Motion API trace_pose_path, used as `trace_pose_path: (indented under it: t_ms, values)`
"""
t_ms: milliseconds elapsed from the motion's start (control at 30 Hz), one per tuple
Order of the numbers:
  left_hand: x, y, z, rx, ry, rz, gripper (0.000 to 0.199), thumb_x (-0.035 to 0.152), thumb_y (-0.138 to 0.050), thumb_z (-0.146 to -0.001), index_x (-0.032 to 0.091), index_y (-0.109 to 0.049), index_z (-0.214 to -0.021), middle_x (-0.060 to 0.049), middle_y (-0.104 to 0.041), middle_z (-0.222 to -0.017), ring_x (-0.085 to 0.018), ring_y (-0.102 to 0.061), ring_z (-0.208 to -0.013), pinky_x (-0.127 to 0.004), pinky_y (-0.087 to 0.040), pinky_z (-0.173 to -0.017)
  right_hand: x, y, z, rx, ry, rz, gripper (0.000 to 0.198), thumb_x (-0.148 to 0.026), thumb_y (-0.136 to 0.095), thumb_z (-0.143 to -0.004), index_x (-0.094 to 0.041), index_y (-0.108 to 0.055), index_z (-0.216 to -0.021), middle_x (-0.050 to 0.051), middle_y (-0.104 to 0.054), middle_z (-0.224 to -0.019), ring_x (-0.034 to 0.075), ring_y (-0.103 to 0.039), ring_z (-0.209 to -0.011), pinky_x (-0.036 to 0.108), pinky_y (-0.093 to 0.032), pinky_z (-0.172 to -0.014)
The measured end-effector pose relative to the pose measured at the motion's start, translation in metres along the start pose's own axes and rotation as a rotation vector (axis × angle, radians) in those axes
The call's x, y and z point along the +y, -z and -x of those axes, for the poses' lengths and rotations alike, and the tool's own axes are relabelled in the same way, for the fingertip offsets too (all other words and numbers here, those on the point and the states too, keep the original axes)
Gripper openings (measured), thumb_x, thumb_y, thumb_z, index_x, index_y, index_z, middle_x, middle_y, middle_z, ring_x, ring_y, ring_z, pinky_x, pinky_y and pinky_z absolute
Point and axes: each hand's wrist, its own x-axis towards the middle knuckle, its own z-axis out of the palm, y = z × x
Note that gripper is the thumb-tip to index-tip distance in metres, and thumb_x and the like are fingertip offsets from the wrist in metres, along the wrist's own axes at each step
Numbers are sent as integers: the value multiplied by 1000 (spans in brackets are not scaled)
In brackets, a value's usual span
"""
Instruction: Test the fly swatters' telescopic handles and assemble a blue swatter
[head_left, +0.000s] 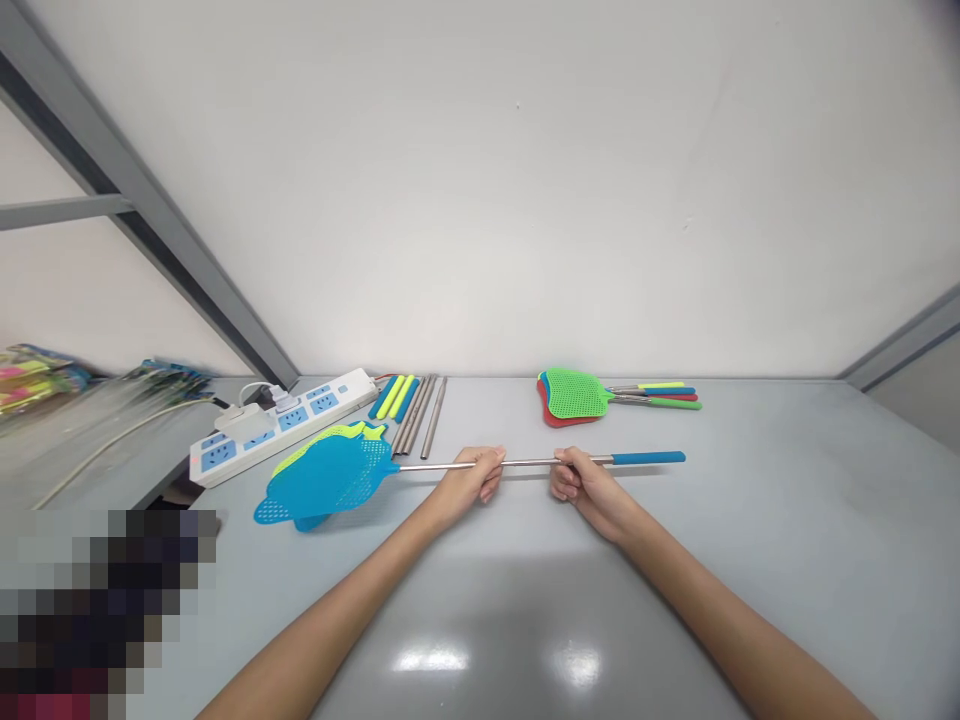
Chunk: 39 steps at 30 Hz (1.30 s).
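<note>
A blue fly swatter [330,478] with a thin metal telescopic rod and a blue grip is stretched level across the view, above the table. My left hand [472,478] is closed around the middle of its rod. Nearer the blue grip, my right hand [585,483] also pinches the rod. Behind the blue head shows a yellow swatter head [322,440], partly hidden, and another blue piece lies under it. Just beyond lie several metal tubes [420,420] and several blue and yellow grip sleeves [395,398].
A white power strip [289,425] with plugs stands at the back left. Against the wall at the back rests a stack of fly swatters [577,394], green on top. Plastic-wrapped items [97,410] lie at far left. The lower left corner is pixelated. Grey table [810,520] surrounds all this.
</note>
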Motion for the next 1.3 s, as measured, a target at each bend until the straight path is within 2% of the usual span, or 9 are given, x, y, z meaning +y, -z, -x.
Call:
trace_pose_path:
  t_ms: [167, 333, 500, 733, 1067, 1300]
  values:
    - [-4, -5, -1, 48, -19, -22, 45, 40, -36, -80, 18, -28, -42, 5, -30, -34, -7, -31, -35, -21, -26, -42, -1, 1, 1, -50, -52, -51, 34, -30, -47, -75, -18, -34, -45, -7, -24, -45, 8, -22, -43, 26, -25, -49]
    - [-6, -8, -1, 155, 38, 107, 39, 42, -38, -78, 18, -30, -48, 7, -30, -35, -6, -29, -32, -20, -22, -38, -1, -2, 3, -108, -66, -32, 35, -36, -48, -77, -17, -38, -49, -6, -26, -47, 8, -25, -44, 25, -24, -49]
    - [-3, -13, 3, 170, 45, 194, 38, 45, -37, -78, 18, -32, -53, 7, -32, -37, -6, -32, -34, -20, -24, -39, 0, -6, 5, -124, -66, -19, 34, -39, -50, -75, -16, -41, -51, -6, -28, -49, 7, -27, -44, 25, -24, -49]
    - [-1, -28, 11, 80, 86, 169, 38, 44, -39, -78, 16, -37, -51, 5, -39, -39, -8, -38, -36, -21, -32, -44, 7, -16, 11, -228, -66, 31, 35, -39, -48, -76, -15, -43, -50, -5, -30, -49, 7, -29, -45, 25, -25, -50]
    - [-5, -32, 13, 19, 137, 346, 36, 40, -39, -79, 15, -43, -54, 3, -44, -41, -9, -43, -39, -22, -36, -45, 10, -16, 11, -225, -62, 13, 35, -38, -48, -76, -15, -45, -50, -5, -33, -48, 8, -32, -45, 25, -25, -50]
    - [4, -31, 12, -102, 111, 401, 37, 39, -40, -79, 10, -55, -60, -7, -58, -58, -14, -53, -51, -26, -42, -53, 11, -18, 11, -250, -31, 25, 35, -41, -46, -76, -15, -45, -52, 0, -46, -52, 11, -43, -50, 25, -26, -51]
